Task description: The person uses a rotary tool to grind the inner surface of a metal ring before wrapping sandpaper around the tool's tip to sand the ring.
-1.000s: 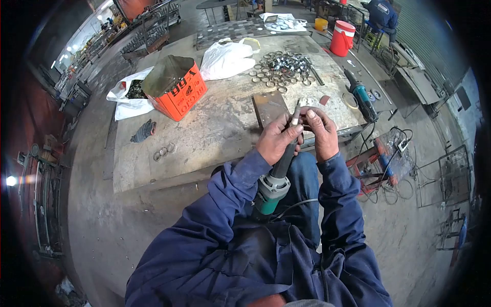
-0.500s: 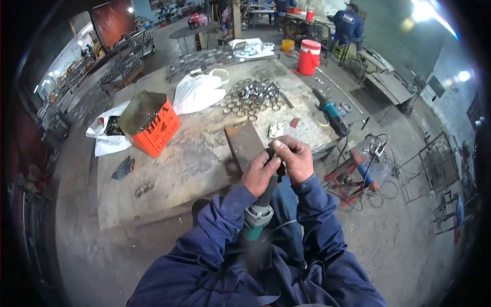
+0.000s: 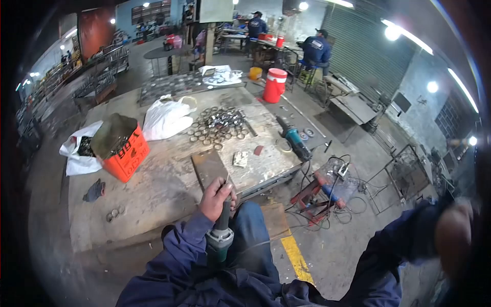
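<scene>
My left hand (image 3: 216, 198) grips the neck of a green and grey die grinder (image 3: 221, 236) that stands upright against my lap, its tip at the near edge of the metal workbench (image 3: 163, 189). A rusty steel plate (image 3: 208, 168) lies on the bench just beyond that hand. My right hand (image 3: 454, 240) is raised far out to the right, blurred, and I cannot tell whether it holds anything.
On the bench are an orange box (image 3: 123, 148), white bags (image 3: 164, 118), a heap of metal rings (image 3: 219, 125), a teal angle grinder (image 3: 293, 138) and a glove (image 3: 94, 191). A red cooler (image 3: 275, 85) stands beyond. People sit at far tables (image 3: 316, 50). Cables and a red stand (image 3: 327, 192) lie right.
My right hand has left the grinder tip and swung far out to the right. My left hand keeps hold of the grinder. My view has tilted up toward the room.
</scene>
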Demonstrator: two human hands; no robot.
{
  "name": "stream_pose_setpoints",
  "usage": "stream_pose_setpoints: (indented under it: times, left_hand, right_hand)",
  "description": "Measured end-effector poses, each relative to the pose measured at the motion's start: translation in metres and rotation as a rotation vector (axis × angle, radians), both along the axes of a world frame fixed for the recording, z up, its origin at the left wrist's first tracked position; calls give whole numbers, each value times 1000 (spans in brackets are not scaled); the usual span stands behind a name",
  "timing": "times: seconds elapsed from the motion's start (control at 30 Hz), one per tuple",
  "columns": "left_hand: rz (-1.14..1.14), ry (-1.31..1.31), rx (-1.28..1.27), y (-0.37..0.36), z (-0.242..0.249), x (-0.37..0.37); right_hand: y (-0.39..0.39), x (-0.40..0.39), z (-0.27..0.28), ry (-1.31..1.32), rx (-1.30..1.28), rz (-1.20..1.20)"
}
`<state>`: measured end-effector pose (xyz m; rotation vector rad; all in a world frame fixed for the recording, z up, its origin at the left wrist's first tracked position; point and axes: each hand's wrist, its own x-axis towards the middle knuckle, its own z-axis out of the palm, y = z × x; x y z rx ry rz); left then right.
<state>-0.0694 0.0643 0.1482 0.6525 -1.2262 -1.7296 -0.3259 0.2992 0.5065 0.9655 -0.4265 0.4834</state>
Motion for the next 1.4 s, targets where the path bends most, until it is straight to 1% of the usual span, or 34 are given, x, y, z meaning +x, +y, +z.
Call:
stream_pose_setpoints:
  times: [0.07,0.1,0.13,0.17,0.23,0.27,0.3,0.33,0.37,0.4,0.43,0.47,0.5,0.57,0.63,0.7,0.77,0.8,0.83,0.87,0.9,0.93,0.97,1.03,1.1,1.17,1.23,1.27,1.3,1.33,1.37,1.4]
  left_hand:
    - [-9,-4,-36,7,2,-4]
    - [-31,-28,-51,11,6,-5]
    - [-49,-52,-66,12,10,-7]
    - [-51,-47,-72,11,12,-10]
    - [-58,-42,-89,19,11,-12]
    - [-43,-70,-112,23,18,-10]
    - [-45,-52,-199,24,19,-6]
    - [-29,-28,-179,22,18,-4]
    - [-19,-29,-136,24,14,2]
    - [-3,-26,-87,25,17,6]
    - [-6,-31,-80,24,16,9]
    - [17,-3,-73,21,15,15]
    - [40,23,-65,19,13,20]
    - [53,25,-52,15,8,31]
    - [154,57,-43,16,8,40]
    - [198,35,-47,15,8,52]
    - [275,79,-57,16,4,62]
    - [283,84,-66,13,1,67]
    - [291,41,-22,14,3,68]
    - [337,78,25,14,6,67]
    - [389,108,74,15,6,69]
    - [373,110,88,12,1,70]
    - [351,135,79,5,-4,68]
    - [353,125,50,-4,-12,62]
    - [332,107,53,-12,-18,58]
    - [355,55,67,-16,-24,53]
    - [373,20,60,-27,-30,48]
    - [361,27,67,-30,-35,48]
    - [347,36,69,-32,-38,47]
    - [350,42,62,-34,-40,47]
    - [383,30,128,-32,-43,48]
    - [403,28,183,-34,-45,47]
  right_hand:
    - [-16,-28,19,-77,-84,44]
    - [-40,-53,27,-168,-93,63]
    - [-73,-83,31,-285,-87,75]
    - [-118,-120,29,-480,-67,67]
    - [-203,-185,4,-805,32,-40]
    - [-247,-207,-23,-919,116,-80]
    - [-268,-201,-54,-952,199,0]
    - [-272,-164,-86,-1094,284,266]
    - [-271,-131,-119,-1287,423,392]
    - [-291,-139,-174,-1434,531,627]
    - [-291,-126,-216,-1506,651,668]
    - [-285,-104,-249,-1658,761,783]
    - [-304,-122,-313,-1626,722,777]
    - [-273,-91,-361,-1925,841,855]
    - [-265,-112,-445,-1956,900,899]
    - [-235,-106,-471,-2221,968,1007]
    - [-214,-115,-488,-2241,1009,765]
    - [-208,-128,-501,-1929,979,420]
    - [-205,-139,-506,-1833,1005,292]
    - [-210,-147,-517,-1810,933,414]
    - [-217,-147,-510,-1864,969,368]
    - [-229,-158,-510,-1956,1139,167]
    - [-239,-136,-470,-2014,1243,69]
    - [-284,-137,-476,-1907,1346,154]
    - [-323,-116,-463,-1670,1424,215]
    - [-363,-98,-451,-1507,1568,145]
    - [-402,-87,-455,-1276,1730,-110]
    - [-417,-79,-454,-1234,1826,-245]
    - [-427,-77,-460,-1231,1829,-241]
    - [-441,-78,-469,-1047,1797,-327]
    - [-451,-77,-478,-868,1752,-410]
    - [-460,-74,-482,-817,1824,-491]
